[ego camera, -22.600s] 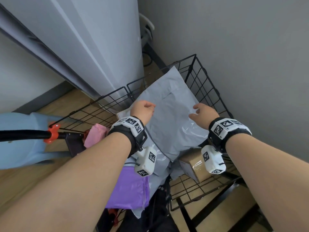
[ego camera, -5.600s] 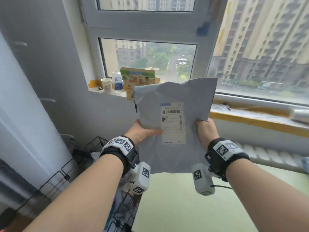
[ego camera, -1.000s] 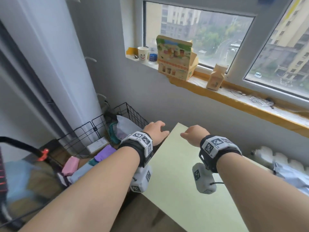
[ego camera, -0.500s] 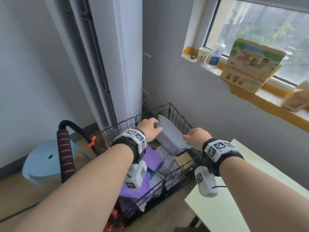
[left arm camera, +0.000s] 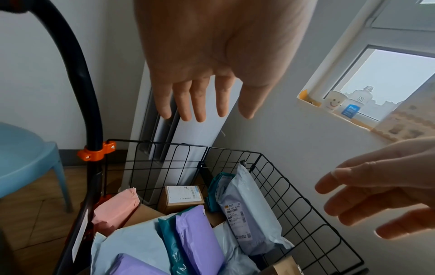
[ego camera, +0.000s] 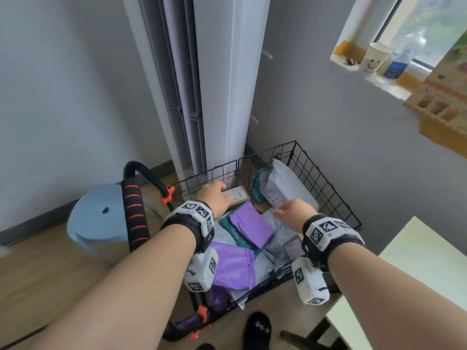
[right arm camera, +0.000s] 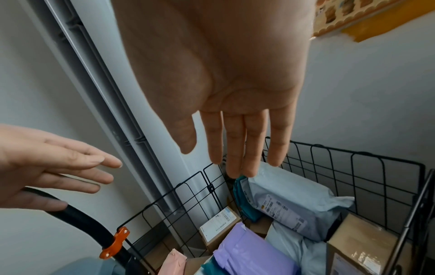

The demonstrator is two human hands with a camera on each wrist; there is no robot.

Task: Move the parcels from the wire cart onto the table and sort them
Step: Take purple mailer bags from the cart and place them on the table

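Head view: I have both hands over the cart (ego camera: 326,183), which sits centre-low in the frame. My left hand (ego camera: 214,198) hovers at centre-left over a small box (ego camera: 238,195); my right hand (ego camera: 294,213) is right of centre, over the lower end of a grey mailer (ego camera: 283,188). The mailer leans on the far right wire wall, its long axis running from the upper corner down toward my right fingers. The table (ego camera: 427,258) lies at the lower right edge. The right hand looks nearer to the mailer, so I judge that one is next.

Left wrist view: my left hand (left arm camera: 212,61) fills the top, fingers (left arm camera: 198,104) straight and spread, holding nothing. The box (left arm camera: 181,197) sits well below the tips, at lower centre. The grey mailer (left arm camera: 247,210) stands right of it, label facing up. My right hand (left arm camera: 381,188) enters at right, fingers loose and apart, empty.

Right wrist view: my right hand (right arm camera: 221,74) hangs flat from the top, fingers (right arm camera: 235,148) straight and together, gripping nothing. The grey mailer (right arm camera: 294,201) lies just beneath and beyond the tips, slanting to lower right. I cannot tell whether the tips touch it. My left hand (right arm camera: 47,163) is at left, clear of it.
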